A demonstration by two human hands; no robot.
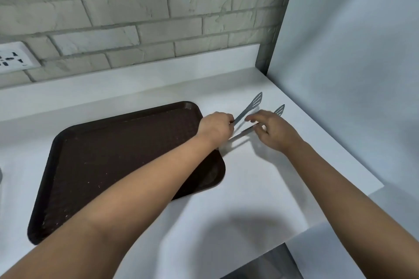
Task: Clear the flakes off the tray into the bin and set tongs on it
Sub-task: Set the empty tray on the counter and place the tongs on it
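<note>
Left hand grips the tongs with fingers curled round the handle end, just right of the tray's far right corner, while the right hand has loosely spread fingers touching the lower arm of the tongs, not closed round it. Tongs arms stand apart, slotted tips pointing away from the tray, above the white counter. Brown tray lies flat on the counter, small pale flakes scattered on it; a wall socket sits beyond the tray's far left.
</note>
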